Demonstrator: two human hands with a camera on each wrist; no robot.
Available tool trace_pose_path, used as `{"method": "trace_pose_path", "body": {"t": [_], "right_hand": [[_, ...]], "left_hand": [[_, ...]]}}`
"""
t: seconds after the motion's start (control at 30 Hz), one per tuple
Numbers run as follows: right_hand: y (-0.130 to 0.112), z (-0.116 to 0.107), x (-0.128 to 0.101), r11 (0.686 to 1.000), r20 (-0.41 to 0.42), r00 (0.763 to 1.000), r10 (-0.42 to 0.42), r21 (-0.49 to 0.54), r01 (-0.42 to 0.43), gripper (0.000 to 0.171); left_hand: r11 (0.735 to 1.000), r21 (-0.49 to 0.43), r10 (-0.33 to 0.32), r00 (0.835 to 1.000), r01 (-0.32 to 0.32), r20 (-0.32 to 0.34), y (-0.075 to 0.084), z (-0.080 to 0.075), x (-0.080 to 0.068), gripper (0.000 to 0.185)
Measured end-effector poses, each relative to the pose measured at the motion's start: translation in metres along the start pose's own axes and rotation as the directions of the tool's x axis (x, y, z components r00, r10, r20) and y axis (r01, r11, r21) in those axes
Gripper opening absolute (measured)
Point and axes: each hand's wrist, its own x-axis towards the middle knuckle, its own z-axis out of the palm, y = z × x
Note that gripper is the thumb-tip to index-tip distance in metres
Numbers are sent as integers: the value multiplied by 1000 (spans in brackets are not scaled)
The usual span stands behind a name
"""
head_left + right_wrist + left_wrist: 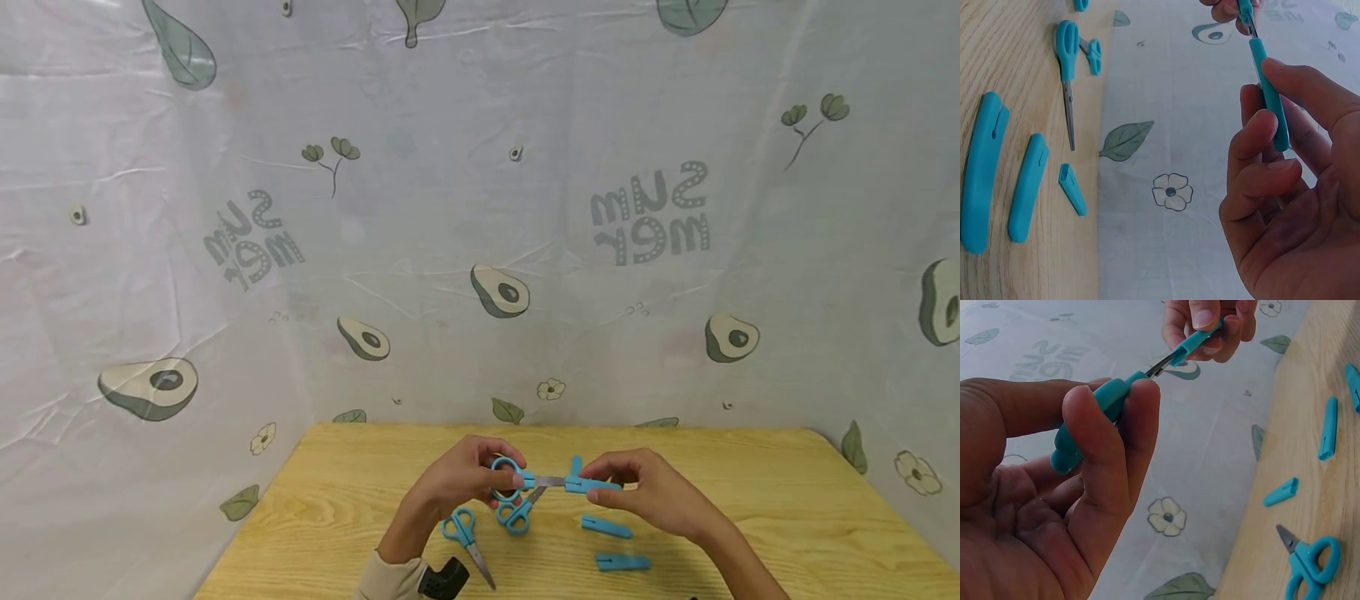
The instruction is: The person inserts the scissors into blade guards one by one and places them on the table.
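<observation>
Above the table (750, 487), the left hand (474, 477), fingers curled, gripped one pair of scissors (530, 481) by its handles; the right hand (651, 487) pinched one blue sheath (591, 485) at the blades' end! Below, the head view showed a second pair (535, 497) and a third pair (470, 543) nearer the left edge. Three loose sheaths (606, 527) lay rightward, one closest to the back edge.

Wood-grain tabletop (750, 467), blue-handled scissors (472, 547) on it, three blue caps (622, 563) — spaced apart
</observation>
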Motion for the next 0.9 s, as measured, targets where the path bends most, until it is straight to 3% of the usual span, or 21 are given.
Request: {"method": "trace_pose_path", "body": {"t": [0.4, 0.67, 0.9], "right_hand": [[-1, 1, -1, 1000, 17, 1000, 3, 21, -3, 20], [0, 3, 2, 1000, 15, 1000, 0, 21, 0, 21], [1, 4, 2, 1000, 8, 1000, 7, 19, -7, 22]], "left_hand": [[1000, -1, -11, 1000, 11, 3, -1, 0, 0, 28], [1000, 8, -5, 1000, 6, -15, -3, 2, 2, 17], [1000, -29, 9, 1000, -8, 11, -5, 3, 2, 18]]}}
